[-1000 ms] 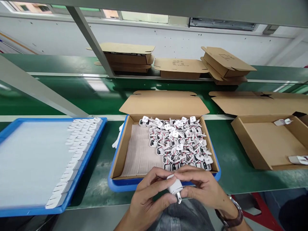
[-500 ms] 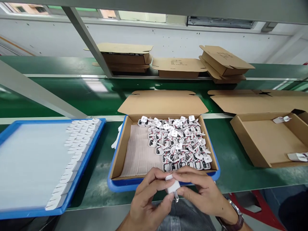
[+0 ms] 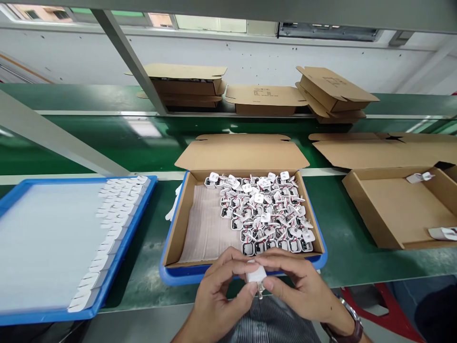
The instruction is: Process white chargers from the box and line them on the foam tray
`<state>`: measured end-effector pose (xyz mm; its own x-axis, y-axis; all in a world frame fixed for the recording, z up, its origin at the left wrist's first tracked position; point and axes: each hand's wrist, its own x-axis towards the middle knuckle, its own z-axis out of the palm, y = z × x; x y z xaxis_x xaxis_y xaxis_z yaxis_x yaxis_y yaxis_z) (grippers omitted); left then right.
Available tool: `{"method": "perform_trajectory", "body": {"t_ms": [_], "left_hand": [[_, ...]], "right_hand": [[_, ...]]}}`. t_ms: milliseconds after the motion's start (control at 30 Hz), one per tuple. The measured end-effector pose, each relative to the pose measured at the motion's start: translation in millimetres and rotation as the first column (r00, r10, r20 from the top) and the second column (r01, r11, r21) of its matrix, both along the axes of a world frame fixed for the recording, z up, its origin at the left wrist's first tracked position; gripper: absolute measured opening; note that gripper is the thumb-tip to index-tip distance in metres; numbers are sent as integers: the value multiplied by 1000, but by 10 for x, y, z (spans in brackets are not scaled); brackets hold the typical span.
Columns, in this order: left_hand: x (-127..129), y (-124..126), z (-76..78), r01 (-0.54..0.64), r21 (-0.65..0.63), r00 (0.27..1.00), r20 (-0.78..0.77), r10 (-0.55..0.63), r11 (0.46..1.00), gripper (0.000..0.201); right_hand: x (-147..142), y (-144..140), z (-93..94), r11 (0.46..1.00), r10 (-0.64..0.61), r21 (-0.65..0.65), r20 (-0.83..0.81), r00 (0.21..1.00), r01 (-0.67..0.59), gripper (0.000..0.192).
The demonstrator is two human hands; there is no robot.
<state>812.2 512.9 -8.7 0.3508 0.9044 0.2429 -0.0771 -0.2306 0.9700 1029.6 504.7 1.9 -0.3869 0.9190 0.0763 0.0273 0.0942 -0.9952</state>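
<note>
Holding a white plug (image 3: 256, 275) in narrow pinches, with thumb and fingers of the left hand (image 3: 219, 293) closed around its left side and those of the right hand (image 3: 302, 281) closed in from top and right. Held up before the near rim of a blue tray (image 3: 178, 277), with metal prongs (image 3: 260, 289) pointing down and, just beyond, a cardboard box (image 3: 181, 221) full of open plugs (image 3: 259, 197) toward its right side. Probably working the casing by touch, so best done slowly and evenly. Press squarely from opposite sides, without tipping. Keep fingers clear of the prongs, to avoid bending them. Feel all round for a gap before loosening either hand. Keep low over the surface (image 3: 150, 267), in case of a slip. Impossible to tell, behind the fingers, whether fully closed up.
</note>
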Motion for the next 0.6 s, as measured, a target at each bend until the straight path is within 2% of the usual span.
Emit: {"method": "perform_trajectory", "body": {"t_ms": [133, 300, 467, 600], "left_hand": [[-4, 38, 11, 58, -170, 998, 45, -51, 984, 29], [-8, 31, 17, 67, -186, 995, 80, -53, 980, 33], [4, 1, 7, 51, -63, 998, 25, -50, 997, 39], [36, -39, -74, -37, 111, 998, -37, 41, 993, 43]], "right_hand": [[21, -30, -53, 998, 14, -57, 78, 997, -9, 52], [0, -40, -40, 996, -22, -87, 38, 999, 26, 45], [-46, -31, -7, 993, -74, -87, 59, 996, 79, 44], [-102, -37, -37, 993, -115, -12, 56, 992, 116, 44]]}}
